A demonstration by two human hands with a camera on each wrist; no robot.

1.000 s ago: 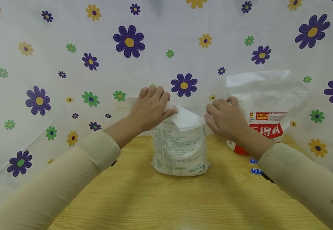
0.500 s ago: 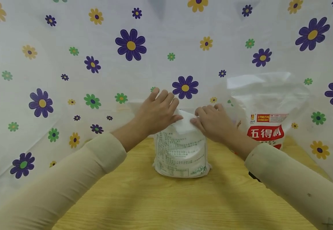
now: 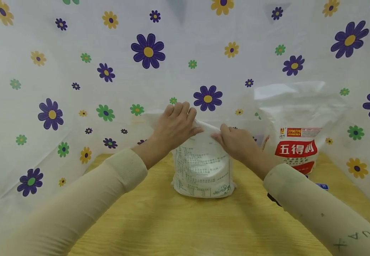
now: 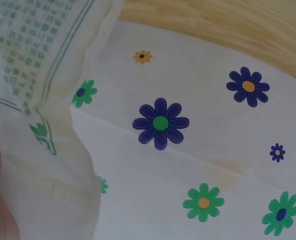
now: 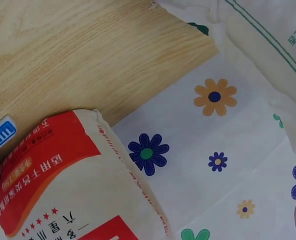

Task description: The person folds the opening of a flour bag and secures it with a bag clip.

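Observation:
A white bag with green print (image 3: 201, 170) stands upright in the middle of the wooden table (image 3: 185, 220). My left hand (image 3: 175, 126) grips the left side of the bag's folded top, fingers curled over it. On the right side of that top my right hand (image 3: 234, 140) pinches the plastic. Both hands press the top down. In the left wrist view the bag's printed film (image 4: 32, 65) fills the left part. The right wrist view shows the bag's edge (image 5: 268, 40) at the upper right.
A red and white bag with Chinese lettering (image 3: 295, 149) stands to the right; its side (image 5: 62, 180) shows in the right wrist view. Small blue clips (image 5: 0, 135) lie beside it. A flowered plastic sheet (image 3: 108, 71) hangs behind and around the table.
My right hand moved left from beside the bag onto its top. Both hands then curled over the top and pressed it lower.

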